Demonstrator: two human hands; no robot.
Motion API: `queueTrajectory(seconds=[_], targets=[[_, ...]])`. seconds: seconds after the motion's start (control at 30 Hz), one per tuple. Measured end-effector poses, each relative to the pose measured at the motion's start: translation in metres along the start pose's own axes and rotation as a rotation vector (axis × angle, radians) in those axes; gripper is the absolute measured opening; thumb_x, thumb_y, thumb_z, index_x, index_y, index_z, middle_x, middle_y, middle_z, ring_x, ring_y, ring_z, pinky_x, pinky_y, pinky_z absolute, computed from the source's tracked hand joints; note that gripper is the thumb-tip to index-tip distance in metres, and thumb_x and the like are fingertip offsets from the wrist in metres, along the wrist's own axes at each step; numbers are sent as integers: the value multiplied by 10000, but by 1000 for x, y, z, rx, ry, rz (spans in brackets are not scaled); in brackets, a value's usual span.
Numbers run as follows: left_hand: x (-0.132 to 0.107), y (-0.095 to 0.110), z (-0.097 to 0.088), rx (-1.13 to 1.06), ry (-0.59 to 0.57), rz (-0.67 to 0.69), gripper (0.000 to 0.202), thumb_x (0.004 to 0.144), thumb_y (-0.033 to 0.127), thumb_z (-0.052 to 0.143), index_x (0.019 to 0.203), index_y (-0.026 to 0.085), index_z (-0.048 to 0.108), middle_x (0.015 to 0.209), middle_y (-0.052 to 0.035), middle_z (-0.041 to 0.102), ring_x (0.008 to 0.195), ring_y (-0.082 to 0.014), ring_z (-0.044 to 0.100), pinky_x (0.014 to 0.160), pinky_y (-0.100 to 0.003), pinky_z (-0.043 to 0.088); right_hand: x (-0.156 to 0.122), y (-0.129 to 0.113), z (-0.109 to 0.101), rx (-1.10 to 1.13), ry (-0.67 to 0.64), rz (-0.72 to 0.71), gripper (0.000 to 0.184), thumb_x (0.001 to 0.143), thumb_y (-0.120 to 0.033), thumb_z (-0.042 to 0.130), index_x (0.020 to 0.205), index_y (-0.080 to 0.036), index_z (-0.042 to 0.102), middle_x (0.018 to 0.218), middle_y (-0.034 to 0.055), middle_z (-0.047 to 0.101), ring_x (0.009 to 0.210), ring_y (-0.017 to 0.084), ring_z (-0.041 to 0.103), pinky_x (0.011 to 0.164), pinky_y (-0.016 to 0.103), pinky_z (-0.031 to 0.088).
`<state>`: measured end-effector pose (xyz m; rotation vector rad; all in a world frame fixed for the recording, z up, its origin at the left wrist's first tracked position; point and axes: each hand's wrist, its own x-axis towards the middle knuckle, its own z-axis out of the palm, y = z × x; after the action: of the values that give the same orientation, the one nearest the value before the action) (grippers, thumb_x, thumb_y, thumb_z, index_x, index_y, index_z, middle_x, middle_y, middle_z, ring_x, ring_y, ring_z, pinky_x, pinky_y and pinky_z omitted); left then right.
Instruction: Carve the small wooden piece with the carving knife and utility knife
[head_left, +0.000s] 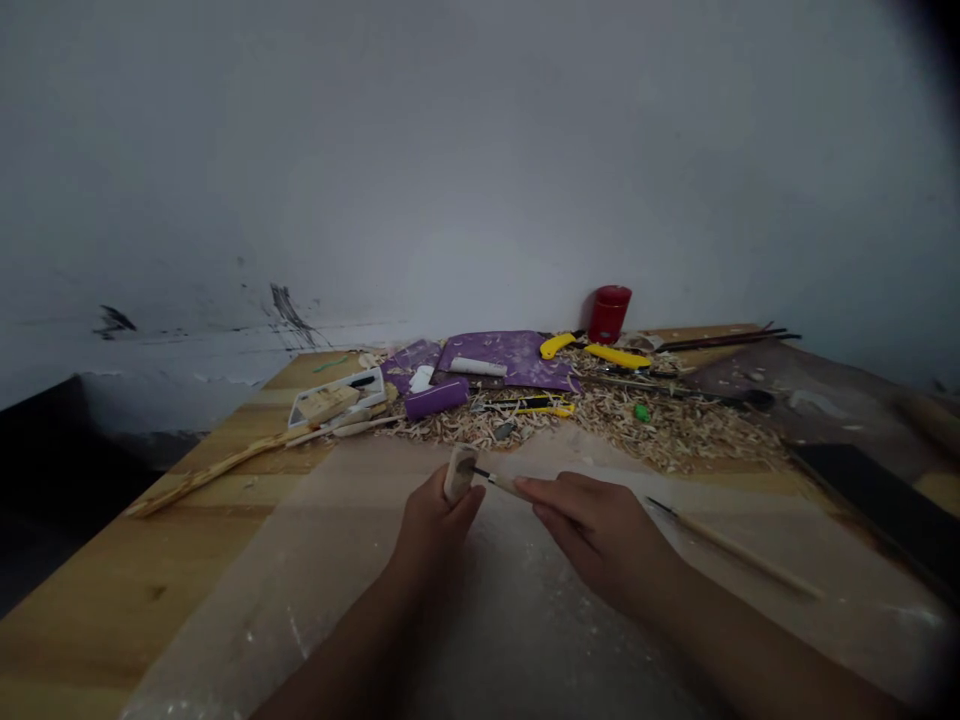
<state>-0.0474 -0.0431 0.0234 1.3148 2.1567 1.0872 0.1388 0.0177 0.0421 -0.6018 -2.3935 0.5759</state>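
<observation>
My left hand (439, 518) is closed around a small pale block of wood (455, 474), which stands up above the fingers near the middle of the table. In my right hand (600, 525) is a carving tool (507, 484) with a light wooden handle and a thin dark metal shaft. Its tip meets the face of the block, where a dark spot shows; the exact shape of the tip is too small to make out. To the right of my right hand lies a second thin tool (739, 552) with a long wooden handle and a dark tip.
Wood shavings (675, 430) cover the back of the table, with yellow-handled cutters (616, 356), a purple roll (436, 398) and a red canister (609, 314) by the wall. At left are a white tray (379, 385) and a long stick (217, 472). A dark flat board (885, 510) lies right.
</observation>
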Motion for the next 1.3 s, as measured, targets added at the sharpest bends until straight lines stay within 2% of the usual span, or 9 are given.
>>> queueTrajectory(seconds=[0.27, 0.37, 0.5, 0.6, 0.73, 0.87, 1.0, 1.17, 1.3], targets=[[-6, -2, 2, 141, -35, 30, 153, 748, 306, 466, 801, 186, 546, 641, 9, 567, 609, -144, 515, 568, -224, 333, -2, -12, 5, -80, -68, 51, 320, 854, -169, 393, 1111, -225, 575, 735, 33, 605, 641, 148, 560, 596, 253, 400], [-9, 0, 2, 113, -32, -12, 160, 747, 302, 471, 816, 184, 553, 664, 0, 587, 626, -150, 531, 578, -225, 342, -5, -15, 13, -231, -55, 12, 351, 838, -144, 384, 1142, -192, 551, 702, 40, 583, 592, 160, 546, 553, 265, 377], [-9, 1, 2, 61, -32, -38, 150, 739, 283, 478, 812, 177, 553, 676, -1, 592, 637, -148, 528, 579, -221, 346, -11, -16, 28, -538, -19, -76, 421, 771, -108, 439, 1183, -167, 505, 685, 39, 562, 542, 168, 520, 498, 270, 315], [-8, 1, 3, 34, -25, -37, 146, 737, 282, 480, 804, 173, 550, 671, 0, 587, 628, -148, 523, 571, -222, 347, -13, -15, 35, -633, 41, -159, 425, 730, -107, 482, 1152, -151, 503, 693, 34, 558, 535, 156, 503, 484, 266, 282], [-7, 2, 3, 8, -12, -38, 139, 735, 275, 479, 793, 170, 549, 665, -1, 582, 626, -149, 521, 576, -225, 355, -12, -12, 36, -657, 126, -262, 358, 756, -118, 477, 1113, -118, 503, 691, 35, 554, 542, 162, 488, 472, 276, 277], [-6, 2, 4, -26, 5, -45, 103, 721, 265, 495, 742, 174, 539, 636, 13, 554, 619, -136, 499, 559, -215, 346, -10, -8, 33, -666, 142, -328, 291, 818, -120, 449, 1102, -99, 512, 679, 38, 551, 561, 167, 483, 478, 282, 308], [-6, -2, 5, -172, -21, -78, 112, 702, 283, 526, 675, 179, 496, 566, 44, 485, 532, -101, 434, 494, -196, 324, -9, -4, 31, -642, 151, -374, 280, 847, -126, 425, 1107, -89, 522, 694, 47, 557, 591, 167, 481, 501, 287, 342], [-8, -5, 8, -420, -96, -149, 183, 685, 300, 552, 641, 197, 407, 445, 97, 361, 382, -58, 316, 401, -181, 264, -7, 2, 34, -564, 158, -324, 290, 871, -159, 406, 1131, -130, 531, 680, 36, 553, 592, 157, 469, 507, 268, 342], [-11, 1, 10, -583, -177, -202, 210, 706, 353, 520, 657, 213, 371, 389, 113, 329, 310, -59, 281, 347, -185, 233, -6, 4, 30, -464, 167, -242, 310, 887, -193, 376, 1157, -187, 529, 670, 15, 547, 574, 134, 478, 516, 236, 359]])
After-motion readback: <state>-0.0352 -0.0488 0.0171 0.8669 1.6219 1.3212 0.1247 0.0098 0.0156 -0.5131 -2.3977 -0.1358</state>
